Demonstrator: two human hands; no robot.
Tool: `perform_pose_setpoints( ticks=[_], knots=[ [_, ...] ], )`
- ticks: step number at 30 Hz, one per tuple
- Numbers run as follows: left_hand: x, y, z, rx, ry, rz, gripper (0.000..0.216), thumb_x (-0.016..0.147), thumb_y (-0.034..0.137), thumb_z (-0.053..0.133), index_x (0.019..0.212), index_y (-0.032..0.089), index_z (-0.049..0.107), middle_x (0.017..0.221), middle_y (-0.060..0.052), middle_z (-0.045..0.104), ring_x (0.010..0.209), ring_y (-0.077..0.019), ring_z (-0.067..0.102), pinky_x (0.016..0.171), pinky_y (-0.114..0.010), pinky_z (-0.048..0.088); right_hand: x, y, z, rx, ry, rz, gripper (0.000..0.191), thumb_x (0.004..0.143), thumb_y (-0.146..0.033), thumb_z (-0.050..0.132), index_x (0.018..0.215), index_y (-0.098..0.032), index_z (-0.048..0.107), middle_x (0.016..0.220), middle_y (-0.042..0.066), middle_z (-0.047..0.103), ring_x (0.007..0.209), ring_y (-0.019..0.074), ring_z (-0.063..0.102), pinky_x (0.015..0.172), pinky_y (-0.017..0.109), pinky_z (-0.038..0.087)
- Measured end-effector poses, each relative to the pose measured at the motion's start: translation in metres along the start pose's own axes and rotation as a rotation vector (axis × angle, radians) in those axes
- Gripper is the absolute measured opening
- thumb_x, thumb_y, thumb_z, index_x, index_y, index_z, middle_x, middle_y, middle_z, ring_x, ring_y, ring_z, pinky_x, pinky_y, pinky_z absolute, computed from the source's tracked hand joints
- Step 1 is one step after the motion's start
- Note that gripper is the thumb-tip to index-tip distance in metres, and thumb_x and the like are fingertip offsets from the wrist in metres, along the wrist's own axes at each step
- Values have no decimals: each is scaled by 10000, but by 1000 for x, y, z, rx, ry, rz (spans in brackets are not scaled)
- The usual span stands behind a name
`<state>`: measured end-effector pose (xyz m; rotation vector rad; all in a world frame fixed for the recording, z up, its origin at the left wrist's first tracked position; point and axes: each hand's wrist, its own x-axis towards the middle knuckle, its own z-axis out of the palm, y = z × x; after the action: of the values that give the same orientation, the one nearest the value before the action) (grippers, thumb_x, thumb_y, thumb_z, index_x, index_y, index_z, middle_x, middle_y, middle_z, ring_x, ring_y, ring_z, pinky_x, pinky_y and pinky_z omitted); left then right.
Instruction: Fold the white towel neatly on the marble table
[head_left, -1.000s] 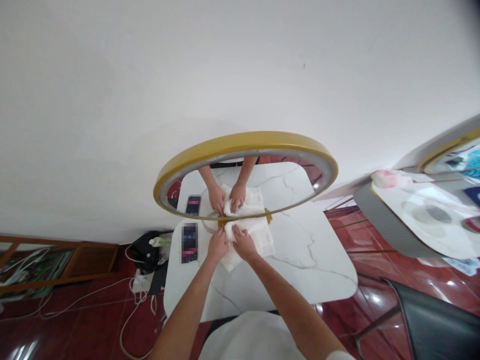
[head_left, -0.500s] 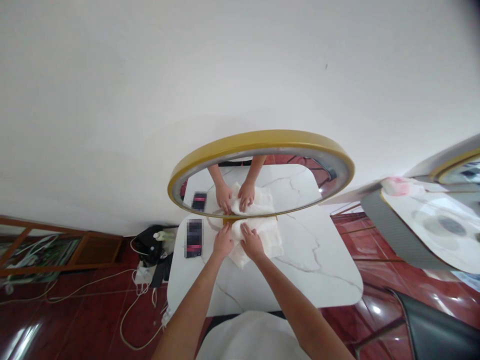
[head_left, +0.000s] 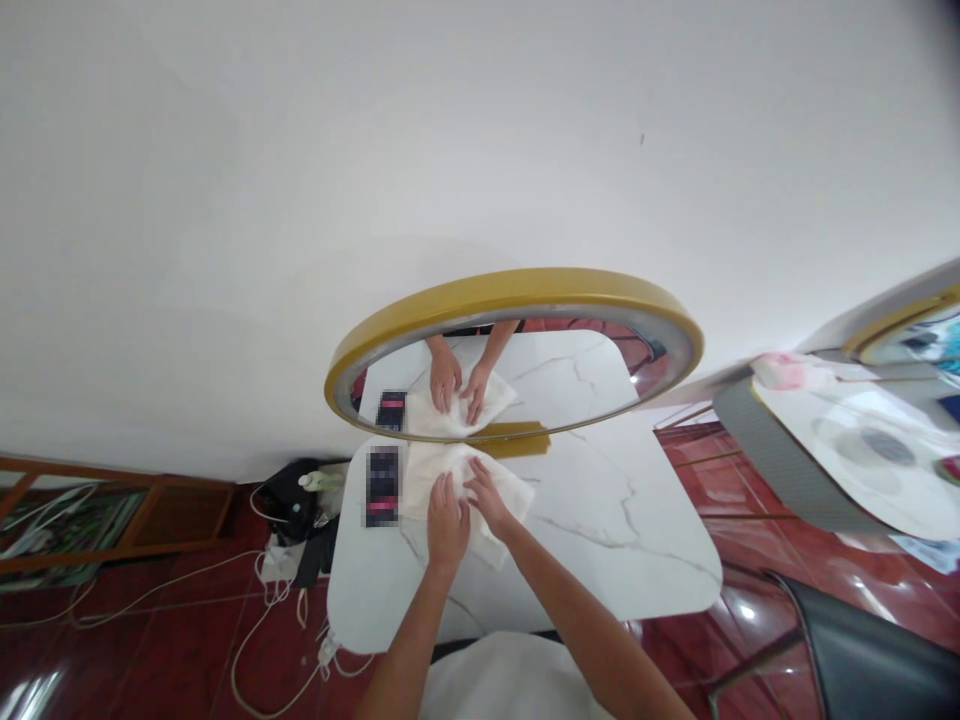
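Note:
A white cloth (head_left: pixel 514 492) lies spread and slightly rumpled on the white marbled table (head_left: pixel 600 560), just in front of the round gold-framed mirror (head_left: pixel 540 285). My left hand (head_left: pixel 448 525) rests on the cloth's middle with its fingers stretched forward. Beside it, my right hand (head_left: pixel 489 497) touches the cloth, fingers apart and a little bent, pointing up and left. The two hands are close together, near each other at the fingertips. Both hands and the cloth show again in the mirror. Left of the cloth lies a dark, pixelated flat object (head_left: pixel 382 487) with a pink band.
The mirror's gold base (head_left: pixel 517 443) sits at the table's back by the wall. On the right stand a second table (head_left: pixel 832 440) and a black chair (head_left: pixel 870 640). Cables, a black bag (head_left: pixel 289 495) and a wooden rack (head_left: pixel 150 510) are at the left on the red floor.
The cloth has shifted left, toward the dark object, and turned, uncovering more of the gold base. My hands have drawn slightly back toward me and closer together. The view has moved a little.

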<state>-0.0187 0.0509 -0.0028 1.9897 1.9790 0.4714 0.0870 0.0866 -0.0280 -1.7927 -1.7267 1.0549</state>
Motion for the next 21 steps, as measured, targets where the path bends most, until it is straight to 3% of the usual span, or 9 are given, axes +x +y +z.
perform_pose_setpoints(
  ticks=[3, 5, 9, 12, 15, 21],
  knots=[
    [7, -3, 4, 5, -26, -6, 571, 896, 272, 341, 1428, 157, 168, 1470, -119, 265, 1368, -219, 205, 1091, -398, 274, -6, -1, -1, 49, 1, -6, 462, 856, -230, 350, 1310, -224, 433, 1286, 78, 514, 995, 169, 577, 769, 302, 501],
    [20, -4, 5, 21, -48, -4, 618, 893, 314, 369, 1441, 169, 124, 1493, -114, 216, 1376, -234, 182, 1086, -411, 277, -8, 1, -11, 46, 36, -8, 463, 849, -215, 345, 1300, -203, 445, 1253, 84, 536, 1048, 178, 552, 845, 320, 477],
    [47, -9, 7, 96, -135, 17, 637, 864, 279, 420, 1440, 186, 163, 1500, -102, 207, 1376, -250, 179, 1076, -417, 278, -7, 14, -43, -36, 138, -11, 518, 829, -223, 377, 1347, -200, 387, 1395, 85, 394, 1294, 217, 317, 1066, 417, 263],
    [63, -12, 8, 160, -196, 49, 636, 827, 187, 426, 1428, 196, 221, 1502, -83, 210, 1379, -260, 162, 1083, -448, 250, -8, 28, -61, -293, 109, -16, 569, 822, -249, 407, 1385, -212, 329, 1467, 53, 289, 1354, 220, 191, 1101, 457, 140],
    [74, -12, 5, 202, -232, 109, 648, 790, 112, 411, 1416, 193, 263, 1499, -67, 224, 1382, -255, 152, 1096, -465, 210, -10, 39, -67, -528, 25, -45, 596, 845, -270, 376, 1424, -239, 236, 1498, 14, 214, 1374, 189, 133, 1098, 442, 143],
    [73, -7, -6, 203, -341, 258, 717, 738, 52, 401, 1417, 231, 258, 1496, -4, 239, 1390, -199, 118, 1116, -424, 160, -12, 45, -65, -603, -10, -61, 606, 866, -293, 331, 1444, -252, 154, 1510, -5, 159, 1382, 172, 99, 1092, 438, 157]
  ],
)
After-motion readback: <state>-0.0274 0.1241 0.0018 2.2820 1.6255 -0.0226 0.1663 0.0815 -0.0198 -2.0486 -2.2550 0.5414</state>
